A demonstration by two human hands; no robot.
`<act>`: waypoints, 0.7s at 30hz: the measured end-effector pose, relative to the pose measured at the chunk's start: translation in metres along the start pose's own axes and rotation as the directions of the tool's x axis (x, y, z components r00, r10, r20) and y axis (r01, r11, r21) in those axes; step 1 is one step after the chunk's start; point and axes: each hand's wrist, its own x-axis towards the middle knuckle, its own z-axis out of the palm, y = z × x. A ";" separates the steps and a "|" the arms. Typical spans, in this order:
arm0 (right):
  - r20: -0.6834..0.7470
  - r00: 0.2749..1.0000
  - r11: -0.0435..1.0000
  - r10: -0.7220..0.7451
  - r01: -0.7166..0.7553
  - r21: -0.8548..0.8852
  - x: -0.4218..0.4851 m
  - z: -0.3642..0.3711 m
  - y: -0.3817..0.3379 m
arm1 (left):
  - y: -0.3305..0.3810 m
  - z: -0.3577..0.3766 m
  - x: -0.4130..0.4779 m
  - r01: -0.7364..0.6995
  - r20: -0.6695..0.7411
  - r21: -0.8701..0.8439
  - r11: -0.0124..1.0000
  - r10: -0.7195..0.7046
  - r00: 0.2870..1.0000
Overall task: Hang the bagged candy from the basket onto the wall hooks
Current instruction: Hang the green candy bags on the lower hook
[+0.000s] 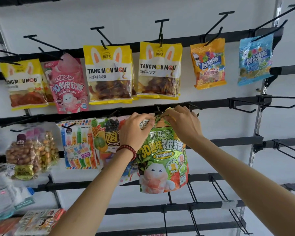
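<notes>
I have the green candy bag (162,159) by its top seam, up at the second black rail (228,101), just past the middle of my view. My left hand (136,128) pinches the header from the 9 o'clock side, fingers curled over the edge. My right hand (182,123) pinches it from 3 o'clock, thumb and fingertips closed on the crumpled foil. The body hangs free toward 6 o'clock. Whether the punch hole is on a hook I cannot tell, as my fingers cover it.

The bag is glossy printed film, pillow-shaped and soft. I judge it light, with loose sweets sagging to the bottom. The film looks slippery and buckles where I squeeze, so the flat sealed strip at the top is the place to hold — it is the stiffest part and keeps the hole taut. A fruit-print bag (109,137) hangs just beside it at 9 o'clock. At 12 o'clock, yellow rabbit-ear bags (158,70) hang flat from thin wire pegs — bare pegs (242,109) jut out at 3 o'clock.
</notes>
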 end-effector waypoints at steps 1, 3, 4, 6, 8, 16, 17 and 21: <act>-0.009 1.000 1.000 -0.016 0.016 0.003 -0.001 0.002 0.000 | -0.002 0.001 -0.002 0.009 -0.014 -0.021 1.000 -0.010 1.000; -0.023 0.999 0.999 -0.034 0.034 0.018 -0.001 0.005 0.000 | -0.005 0.003 -0.004 0.041 -0.039 -0.072 0.997 -0.044 0.998; -0.029 0.999 0.999 -0.035 0.036 0.032 -0.001 0.007 0.002 | -0.005 0.003 -0.004 0.053 -0.047 -0.086 0.995 -0.057 0.997; -0.045 0.999 0.997 -0.025 0.028 0.074 0.000 0.009 0.005 | -0.003 0.004 -0.002 0.061 -0.053 -0.111 0.992 -0.067 0.996; -0.065 0.998 0.993 0.000 0.008 0.117 0.002 0.008 0.007 | -0.002 0.004 0.002 0.056 -0.054 -0.146 0.988 -0.064 0.996; 0.000 1.000 0.999 0.028 -0.028 0.028 0.004 0.011 0.009 | -0.008 0.015 0.006 0.043 -0.069 0.010 0.999 -0.042 0.997; -0.003 0.999 0.999 0.046 -0.046 0.024 0.004 0.012 0.009 | -0.009 0.017 0.006 0.035 -0.080 0.077 0.996 -0.029 0.996; -0.033 0.995 0.996 0.090 -0.090 -0.004 0.008 0.017 0.009 | -0.011 0.021 0.009 -0.039 -0.122 0.291 0.956 0.078 0.989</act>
